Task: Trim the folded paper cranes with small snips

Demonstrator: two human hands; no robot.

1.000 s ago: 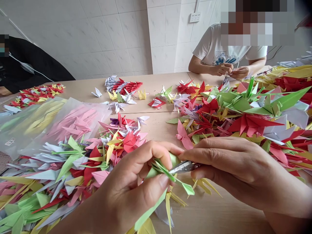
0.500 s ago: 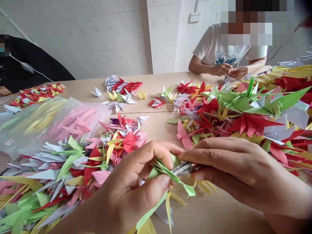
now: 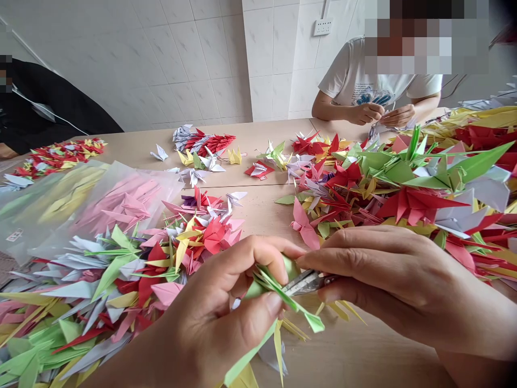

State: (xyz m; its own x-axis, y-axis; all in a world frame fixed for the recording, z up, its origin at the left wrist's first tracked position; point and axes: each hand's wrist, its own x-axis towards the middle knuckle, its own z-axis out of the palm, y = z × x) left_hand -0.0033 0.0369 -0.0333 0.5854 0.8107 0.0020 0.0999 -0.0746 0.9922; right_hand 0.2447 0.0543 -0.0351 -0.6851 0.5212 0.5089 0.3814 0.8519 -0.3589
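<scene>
My left hand is closed around a light green folded-paper crane, pinching its layered folds between thumb and fingers. One green point sticks out to the right, and a long green strip slants down below the thumb. In my right hand is a small metal tool with two narrow tapered jaws, like pliers. Its jaws reach into the crane's folds beside my left fingertips; my right fingers cover its handles. Yellow paper cranes lie on the table beneath the hands.
A big heap of coloured paper cranes lies right, another heap left. Clear plastic bags of folded paper rest behind the left heap. Across the table, a person handles paper; a dark sleeve shows far left.
The metal tool's jaws look slightly more spread at the folds. Both hands have stayed nearly in place, still on the green crane and the tool.
</scene>
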